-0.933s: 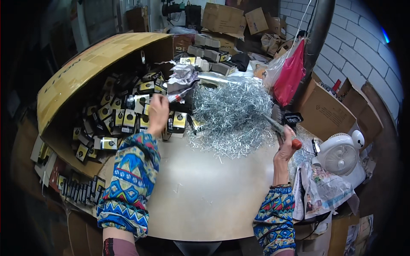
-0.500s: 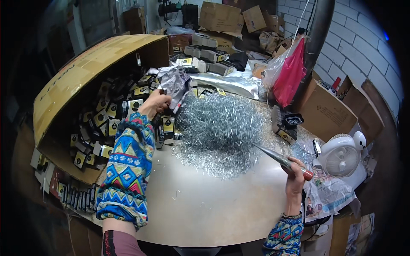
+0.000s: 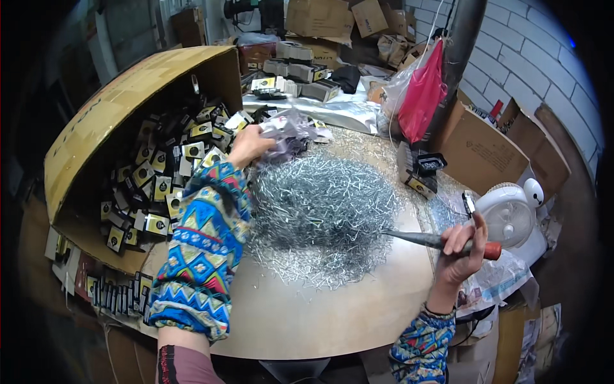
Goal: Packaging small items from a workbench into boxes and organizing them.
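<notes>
A large heap of small shiny metal pins [image 3: 320, 208] lies in the middle of the table. My left hand [image 3: 251, 146] is closed on a crumpled silvery-purple foil bag [image 3: 291, 133], at the heap's far left edge. On the right, my right hand [image 3: 462, 249] wraps round a long tapered metal tool [image 3: 416, 237] with a red end. Its narrow tip reaches the heap's right side. Beside my left forearm, a tilted cardboard box [image 3: 137, 86] holds many small black-and-yellow packs [image 3: 161, 187].
More small packs [image 3: 274, 84] are stacked at the back. A pink plastic bag [image 3: 422, 96] hangs by a dark post at the right. Close to my right hand are a white fan [image 3: 507, 217] and an open carton [image 3: 486, 141]. Scattered pins cover the table [image 3: 307, 326] around the heap.
My left hand has moved the foil bag to the right, over the heap's far edge. My right hand has shifted right and turned the tool flatter. The view has shifted slightly.
</notes>
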Action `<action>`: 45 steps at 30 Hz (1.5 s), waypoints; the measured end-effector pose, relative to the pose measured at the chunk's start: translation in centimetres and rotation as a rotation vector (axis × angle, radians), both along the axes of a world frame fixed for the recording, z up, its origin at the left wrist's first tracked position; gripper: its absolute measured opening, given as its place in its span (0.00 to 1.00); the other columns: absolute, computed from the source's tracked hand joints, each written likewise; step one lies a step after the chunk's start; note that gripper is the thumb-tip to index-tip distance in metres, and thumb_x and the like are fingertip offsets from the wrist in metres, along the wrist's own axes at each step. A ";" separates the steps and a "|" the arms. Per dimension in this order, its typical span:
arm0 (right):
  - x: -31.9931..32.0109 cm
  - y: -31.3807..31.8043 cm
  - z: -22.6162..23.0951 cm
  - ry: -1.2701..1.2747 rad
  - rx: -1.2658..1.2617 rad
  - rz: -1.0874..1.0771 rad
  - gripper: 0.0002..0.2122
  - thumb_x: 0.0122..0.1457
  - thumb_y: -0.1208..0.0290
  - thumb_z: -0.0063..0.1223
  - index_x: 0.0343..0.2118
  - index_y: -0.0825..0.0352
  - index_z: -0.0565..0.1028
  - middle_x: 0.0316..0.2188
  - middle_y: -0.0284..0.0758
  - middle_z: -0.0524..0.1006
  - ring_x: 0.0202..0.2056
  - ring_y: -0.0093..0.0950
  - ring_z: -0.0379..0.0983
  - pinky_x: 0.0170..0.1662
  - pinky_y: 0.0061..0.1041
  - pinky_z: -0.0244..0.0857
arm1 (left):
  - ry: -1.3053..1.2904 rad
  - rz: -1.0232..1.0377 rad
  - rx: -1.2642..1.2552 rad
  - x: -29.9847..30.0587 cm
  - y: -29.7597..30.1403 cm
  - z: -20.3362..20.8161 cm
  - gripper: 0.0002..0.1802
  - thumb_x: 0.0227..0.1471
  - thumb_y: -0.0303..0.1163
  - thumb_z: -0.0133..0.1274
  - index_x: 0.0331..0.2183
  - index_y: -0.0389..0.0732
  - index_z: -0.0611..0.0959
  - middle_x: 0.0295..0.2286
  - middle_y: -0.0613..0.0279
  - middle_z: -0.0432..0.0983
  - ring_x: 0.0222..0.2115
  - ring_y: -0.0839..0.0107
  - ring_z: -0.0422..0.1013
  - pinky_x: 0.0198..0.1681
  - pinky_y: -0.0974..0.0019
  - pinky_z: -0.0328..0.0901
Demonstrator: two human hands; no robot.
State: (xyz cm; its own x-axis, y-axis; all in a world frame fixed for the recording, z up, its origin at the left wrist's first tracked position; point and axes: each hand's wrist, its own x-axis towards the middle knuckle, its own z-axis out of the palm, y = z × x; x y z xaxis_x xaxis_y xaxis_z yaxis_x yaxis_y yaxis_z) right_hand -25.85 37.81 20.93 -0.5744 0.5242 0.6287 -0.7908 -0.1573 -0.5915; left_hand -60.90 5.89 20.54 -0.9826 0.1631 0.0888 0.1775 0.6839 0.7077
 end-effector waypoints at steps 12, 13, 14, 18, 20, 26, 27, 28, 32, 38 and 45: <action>-3.0 -4.4 2.9 -0.014 0.039 -0.014 0.13 0.71 0.70 0.39 0.45 0.74 0.73 0.10 0.24 0.56 0.11 0.16 0.52 0.21 0.20 0.58 | -0.149 -0.181 0.259 12.8 -17.1 5.7 0.33 0.44 0.26 0.56 0.55 0.35 0.71 0.39 0.61 0.79 0.38 0.74 0.74 0.43 0.70 0.68; -3.0 -4.5 2.7 -0.019 0.060 -0.043 0.12 0.70 0.70 0.40 0.45 0.74 0.73 0.10 0.24 0.56 0.11 0.16 0.52 0.22 0.20 0.58 | -0.354 -0.199 0.195 12.9 -16.5 6.0 0.39 0.42 0.31 0.60 0.58 0.39 0.68 0.47 0.53 0.76 0.47 0.67 0.73 0.51 0.65 0.67; -2.8 -4.5 2.5 -0.025 0.085 -0.081 0.12 0.70 0.71 0.41 0.45 0.74 0.73 0.10 0.24 0.56 0.11 0.16 0.52 0.22 0.19 0.58 | -0.136 -0.368 -0.144 11.6 -15.7 4.3 0.43 0.41 0.33 0.61 0.60 0.40 0.66 0.51 0.50 0.72 0.51 0.62 0.69 0.56 0.60 0.64; -3.0 -5.5 2.6 -0.042 0.080 -0.060 0.11 0.69 0.71 0.42 0.45 0.73 0.74 0.10 0.24 0.56 0.11 0.16 0.52 0.22 0.19 0.59 | 0.092 -0.422 -0.636 11.0 -13.5 1.0 0.51 0.36 0.38 0.67 0.62 0.44 0.63 0.60 0.48 0.61 0.62 0.51 0.56 0.66 0.51 0.51; -2.9 -5.9 2.4 -0.059 0.067 -0.073 0.10 0.69 0.72 0.43 0.45 0.72 0.74 0.10 0.24 0.56 0.12 0.16 0.52 0.23 0.19 0.59 | 0.311 -0.546 -0.634 9.7 -12.4 -1.0 0.48 0.34 0.38 0.68 0.58 0.43 0.67 0.57 0.45 0.63 0.60 0.48 0.57 0.66 0.49 0.47; -1.9 -4.7 2.0 -0.067 0.056 -0.090 0.10 0.67 0.73 0.43 0.45 0.72 0.73 0.10 0.24 0.56 0.11 0.17 0.51 0.21 0.20 0.58 | 0.363 -0.752 -0.599 11.5 -11.1 -1.0 0.32 0.37 0.33 0.67 0.43 0.39 0.69 0.40 0.50 0.71 0.46 0.51 0.68 0.47 0.55 0.65; -2.0 -5.0 2.3 -0.069 0.031 -0.092 0.10 0.67 0.74 0.42 0.45 0.73 0.73 0.10 0.24 0.56 0.11 0.17 0.51 0.21 0.20 0.57 | 0.400 -0.765 -0.555 12.1 -11.6 -1.1 0.31 0.38 0.34 0.67 0.42 0.38 0.69 0.39 0.50 0.71 0.46 0.51 0.68 0.47 0.55 0.65; -2.4 -5.7 2.7 -0.063 0.029 -0.131 0.10 0.66 0.75 0.42 0.44 0.74 0.73 0.10 0.24 0.57 0.11 0.16 0.50 0.20 0.20 0.57 | 0.479 -0.765 -0.498 12.2 -12.2 -1.8 0.23 0.40 0.30 0.62 0.38 0.39 0.70 0.38 0.49 0.71 0.43 0.51 0.68 0.43 0.55 0.64; -4.4 -9.1 3.5 0.018 0.012 -0.269 0.10 0.63 0.77 0.43 0.43 0.72 0.73 0.11 0.23 0.56 0.11 0.16 0.51 0.19 0.19 0.57 | 0.492 -0.568 -0.676 13.7 -12.6 -0.8 0.24 0.36 0.28 0.59 0.40 0.39 0.73 0.34 0.51 0.72 0.39 0.48 0.70 0.42 0.53 0.65; -2.3 -6.2 11.1 0.455 0.118 -0.067 0.14 0.67 0.69 0.35 0.43 0.72 0.72 0.11 0.25 0.57 0.11 0.18 0.52 0.20 0.23 0.57 | 1.099 -0.242 -0.473 15.6 -11.2 10.9 0.24 0.40 0.27 0.61 0.43 0.38 0.77 0.34 0.52 0.75 0.37 0.51 0.72 0.40 0.54 0.66; -3.8 -8.0 9.7 -0.069 0.213 -0.163 0.10 0.61 0.78 0.42 0.42 0.75 0.72 0.13 0.27 0.63 0.12 0.16 0.57 0.17 0.18 0.55 | 1.109 -0.171 -0.664 15.5 -11.2 10.2 0.17 0.42 0.25 0.56 0.39 0.39 0.79 0.32 0.56 0.73 0.39 0.59 0.71 0.45 0.58 0.65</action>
State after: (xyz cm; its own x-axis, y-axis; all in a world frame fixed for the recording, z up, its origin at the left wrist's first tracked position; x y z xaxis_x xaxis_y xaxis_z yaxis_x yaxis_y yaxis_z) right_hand -29.63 29.82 30.61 -0.5385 0.4737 0.6969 -0.7523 0.1023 -0.6509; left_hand -45.36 -5.32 30.74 -0.4007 0.6039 0.6890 0.5647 0.7550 -0.3334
